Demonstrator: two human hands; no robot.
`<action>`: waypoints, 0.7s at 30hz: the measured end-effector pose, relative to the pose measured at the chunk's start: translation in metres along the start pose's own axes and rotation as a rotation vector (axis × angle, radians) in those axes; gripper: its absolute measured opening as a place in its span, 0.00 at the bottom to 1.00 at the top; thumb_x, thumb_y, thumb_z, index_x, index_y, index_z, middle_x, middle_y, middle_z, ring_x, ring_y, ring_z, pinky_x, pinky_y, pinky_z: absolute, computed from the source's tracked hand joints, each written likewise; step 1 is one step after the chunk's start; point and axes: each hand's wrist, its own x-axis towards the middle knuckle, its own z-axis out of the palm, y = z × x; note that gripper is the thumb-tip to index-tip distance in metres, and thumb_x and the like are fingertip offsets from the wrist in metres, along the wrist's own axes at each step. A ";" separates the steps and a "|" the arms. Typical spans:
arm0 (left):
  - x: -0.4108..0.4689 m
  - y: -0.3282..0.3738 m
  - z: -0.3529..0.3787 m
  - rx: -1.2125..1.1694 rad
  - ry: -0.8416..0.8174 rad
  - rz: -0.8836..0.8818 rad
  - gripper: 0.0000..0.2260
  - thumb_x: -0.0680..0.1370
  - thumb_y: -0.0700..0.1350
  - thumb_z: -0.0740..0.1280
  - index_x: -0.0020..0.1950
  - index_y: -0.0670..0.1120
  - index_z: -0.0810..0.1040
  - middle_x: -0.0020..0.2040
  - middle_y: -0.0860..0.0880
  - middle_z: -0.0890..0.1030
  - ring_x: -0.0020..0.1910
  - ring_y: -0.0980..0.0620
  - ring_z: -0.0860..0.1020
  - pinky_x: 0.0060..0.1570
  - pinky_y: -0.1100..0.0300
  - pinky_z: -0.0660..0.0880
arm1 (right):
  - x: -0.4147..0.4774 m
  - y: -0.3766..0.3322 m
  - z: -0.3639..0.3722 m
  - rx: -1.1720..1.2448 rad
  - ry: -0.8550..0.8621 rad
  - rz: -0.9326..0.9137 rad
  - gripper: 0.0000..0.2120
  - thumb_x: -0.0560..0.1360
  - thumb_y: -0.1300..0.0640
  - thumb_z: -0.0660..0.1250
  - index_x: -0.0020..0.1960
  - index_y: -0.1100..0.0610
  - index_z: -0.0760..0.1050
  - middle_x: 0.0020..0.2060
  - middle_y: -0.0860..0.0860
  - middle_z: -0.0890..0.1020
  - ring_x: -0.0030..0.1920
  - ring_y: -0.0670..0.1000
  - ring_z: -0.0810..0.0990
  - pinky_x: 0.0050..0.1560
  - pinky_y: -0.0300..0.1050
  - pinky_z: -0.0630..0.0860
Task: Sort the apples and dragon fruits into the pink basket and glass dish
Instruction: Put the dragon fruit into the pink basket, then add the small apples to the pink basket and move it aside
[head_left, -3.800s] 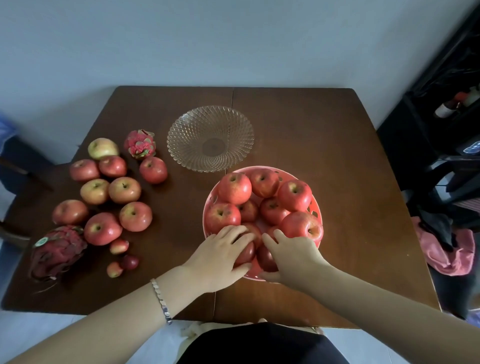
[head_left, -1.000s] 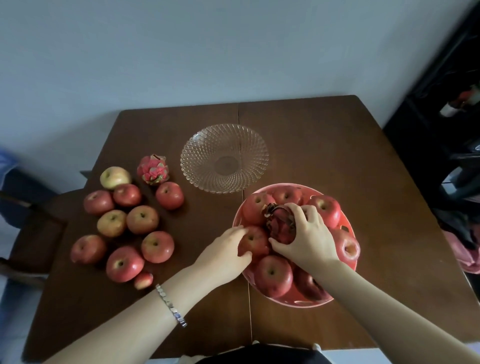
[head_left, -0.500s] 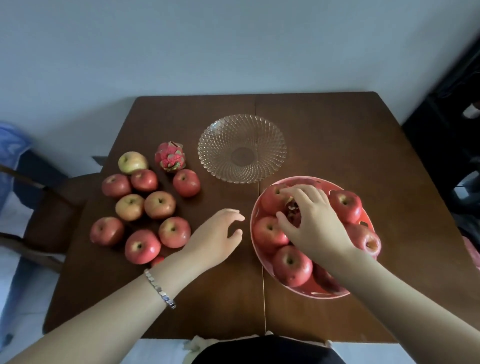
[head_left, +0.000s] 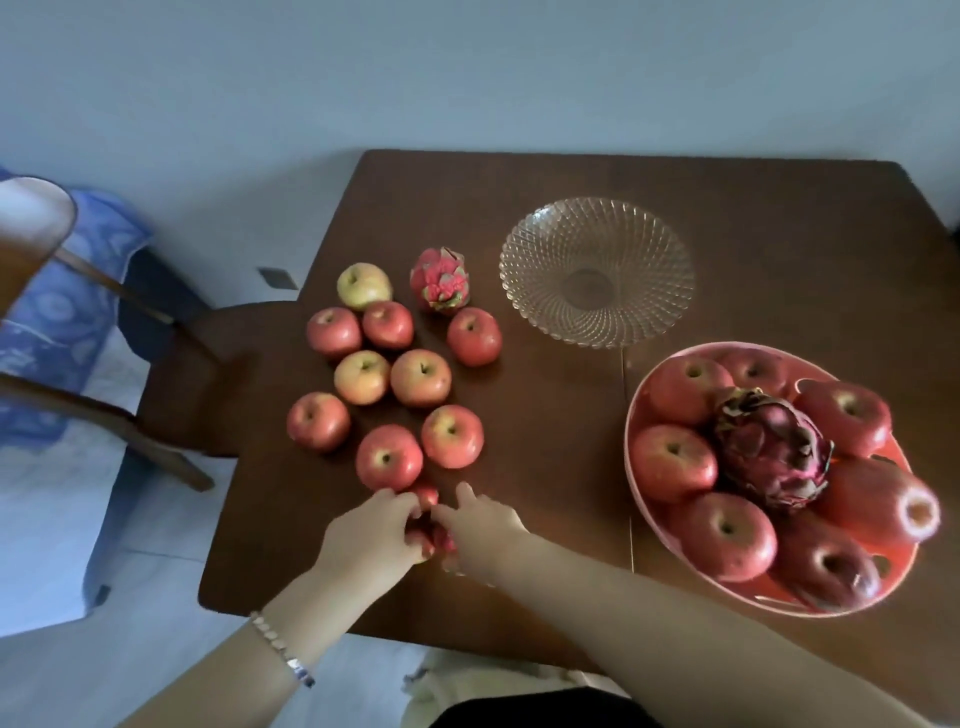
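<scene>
Both hands, left (head_left: 371, 535) and right (head_left: 480, 525), close around small apples (head_left: 426, 519) at the table's (head_left: 545, 467) near edge; next, likely lift them to the basket (head_left: 636, 415); dish (head_left: 597, 270) empty.

No readable text, label, brand, number or sign shows on anything in view.

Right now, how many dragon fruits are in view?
2. A small pink one stands on the table, left of the glass dish; a larger dark one sits on the apples in the pink basket. More may be hidden underneath.
</scene>
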 end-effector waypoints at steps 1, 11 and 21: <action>-0.001 -0.001 0.004 0.040 0.007 0.020 0.13 0.74 0.53 0.64 0.58 0.53 0.74 0.55 0.52 0.74 0.54 0.50 0.77 0.48 0.55 0.75 | 0.003 -0.001 0.005 0.015 0.015 0.014 0.23 0.75 0.54 0.64 0.68 0.55 0.64 0.61 0.59 0.67 0.60 0.62 0.72 0.56 0.55 0.72; 0.019 -0.002 0.021 0.675 -0.066 0.324 0.26 0.53 0.54 0.81 0.49 0.50 0.82 0.67 0.36 0.72 0.58 0.38 0.76 0.47 0.51 0.76 | -0.021 0.035 -0.015 0.501 0.267 0.178 0.08 0.70 0.50 0.67 0.47 0.51 0.73 0.47 0.50 0.77 0.46 0.51 0.78 0.48 0.46 0.77; 0.034 0.012 0.038 0.995 -0.092 0.341 0.16 0.79 0.45 0.61 0.66 0.44 0.70 0.70 0.34 0.63 0.68 0.37 0.62 0.62 0.49 0.63 | -0.039 0.056 -0.006 0.672 0.281 0.228 0.10 0.70 0.50 0.68 0.49 0.53 0.75 0.46 0.50 0.80 0.44 0.49 0.78 0.47 0.46 0.77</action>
